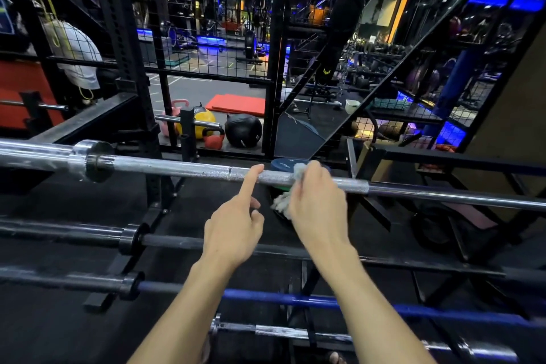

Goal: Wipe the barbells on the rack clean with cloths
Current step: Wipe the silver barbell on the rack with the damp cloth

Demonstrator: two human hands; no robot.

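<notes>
Two hands on the top silver knurled steel barbell [189, 170]: right hand [314, 201] clamps crumpled grey cloth [283, 201] around the shaft, left hand [236, 223] open, forefinger steadying; wrap fully, stroke lengthwise along the knurl.

The top barbell [192, 170] is shiny chrome metal with a rough knurled grip; the cloth [283, 202] is pale, fuzzy fabric. Below it, 1 bar [189, 242] is matt black metal, another [295, 301] glossy blue. The rack [443, 158] is matt black steel
</notes>
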